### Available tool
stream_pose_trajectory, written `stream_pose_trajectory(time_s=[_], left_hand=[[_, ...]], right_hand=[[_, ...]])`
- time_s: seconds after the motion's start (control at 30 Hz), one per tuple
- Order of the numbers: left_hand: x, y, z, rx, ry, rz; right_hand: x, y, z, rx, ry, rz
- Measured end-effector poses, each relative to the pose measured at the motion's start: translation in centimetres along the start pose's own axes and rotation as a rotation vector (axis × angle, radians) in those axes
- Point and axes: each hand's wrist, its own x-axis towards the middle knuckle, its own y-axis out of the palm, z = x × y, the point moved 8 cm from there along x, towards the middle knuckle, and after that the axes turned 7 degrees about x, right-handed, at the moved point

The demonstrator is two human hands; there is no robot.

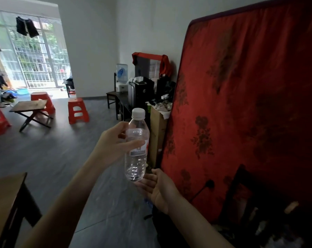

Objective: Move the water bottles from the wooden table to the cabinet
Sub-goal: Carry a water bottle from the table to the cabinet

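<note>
While the left hand (114, 142) grips a clear water bottle (136, 149) around its middle, fingers (133, 143) curled over the label, the right hand (158, 187) waits just under its base with fingers straight and palm up. The bottle is held upright in mid-air, well away from the wooden table (6, 192) at the lower left. This looks like the carrying step. Next, the bottle must reach the cabinet, possibly the dark unit (123, 102) by the far wall.

We see daylight flooding through the tall barred glass window (33, 56), overexposed; the room's near right side lies dim and shadowed, edges bend from wide-angle distortion, detail soft.
</note>
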Motion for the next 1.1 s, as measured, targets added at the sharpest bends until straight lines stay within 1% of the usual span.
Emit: stream_pose_trajectory(time_s=[0.3,0.4,0.63,0.73,0.93,1.1], left_hand=[[11.0,0.7,5.0,0.116,-0.035,-0.090],[15.0,0.7,6.6,0.124,-0.057,-0.091],[22.8,-0.5,9.6,0.260,-0.006,-0.122],[26.2,-1.2,11.4,0.312,0.014,-0.132],[32.8,-3.5,17.5,0.290,0.001,-0.113],[39.7,-7.9,23.9,0.274,-0.025,-0.112]], right_hand=[[11.4,3.8,6.3,-0.017,0.087,0.125],[15.0,5.5,9.0,-0.023,0.109,0.163],[22.7,10.8,13.0,-0.088,0.159,0.267],[26.5,13.2,14.1,-0.105,0.173,0.287],[34.6,17.8,15.6,-0.087,0.165,0.284],[42.4,23.6,17.1,-0.088,0.139,0.282]])
